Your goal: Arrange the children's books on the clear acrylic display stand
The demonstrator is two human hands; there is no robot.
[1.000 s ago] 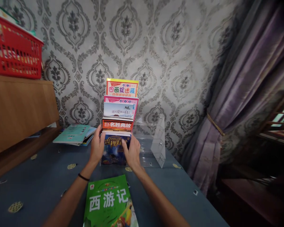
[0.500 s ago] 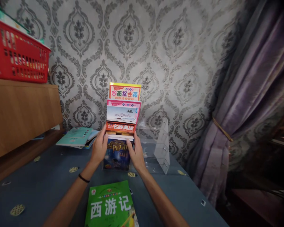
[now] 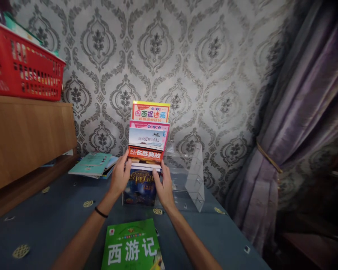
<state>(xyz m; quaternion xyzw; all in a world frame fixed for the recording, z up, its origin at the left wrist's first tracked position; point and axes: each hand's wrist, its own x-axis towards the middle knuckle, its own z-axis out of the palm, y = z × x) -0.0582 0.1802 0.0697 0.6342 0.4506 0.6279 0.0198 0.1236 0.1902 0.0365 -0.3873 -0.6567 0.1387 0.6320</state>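
A dark blue book (image 3: pixel 142 189) with gold lettering stands at the front of a clear tiered display stand (image 3: pixel 195 176). My left hand (image 3: pixel 120 173) grips its left edge near the top, and my right hand (image 3: pixel 163 184) grips the right edge, thumb at the upper corner. Behind it rise a book with a red title band (image 3: pixel 146 153), a pale blue book (image 3: pixel 146 137), a pink-edged book (image 3: pixel 149 124) and a yellow-topped book (image 3: pixel 151 110), stepped upward. Nearer me, a green book (image 3: pixel 132 245) lies flat on the cloth between my forearms.
Several books in a turquoise-topped pile (image 3: pixel 90 164) lie at the left on the dark patterned tablecloth (image 3: pixel 62 213). Beyond them, a red basket (image 3: pixel 30 63) sits on a wooden cabinet (image 3: pixel 30 131). Patterned wallpaper is behind, and a purple curtain (image 3: pixel 259 187) hangs at right.
The view has shifted slightly, so everything sits a little lower and to the right. Both hands keep hold of the dark blue book, whose top now looks tilted slightly differently.
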